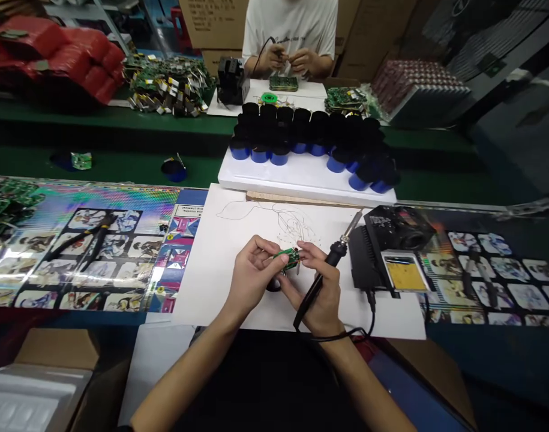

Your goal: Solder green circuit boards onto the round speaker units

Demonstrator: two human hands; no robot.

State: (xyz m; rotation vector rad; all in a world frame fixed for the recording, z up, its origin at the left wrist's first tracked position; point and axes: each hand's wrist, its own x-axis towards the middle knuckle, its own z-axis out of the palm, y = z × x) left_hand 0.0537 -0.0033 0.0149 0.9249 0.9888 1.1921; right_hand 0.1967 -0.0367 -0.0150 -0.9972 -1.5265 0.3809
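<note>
Your hands are together over the sheet. Your left hand [251, 275] pinches a small green circuit board [291, 258], and your right hand [323, 292] wraps a black soldering iron [332, 257], its metal tip pointing away from the board. Your right fingertips [306, 251] also reach the board (can't tell if they grip it). The board is held above a white paper sheet [202, 288], with thin wire scraps [292, 225] beyond it and a black soldering station [391, 231] just right.
</note>
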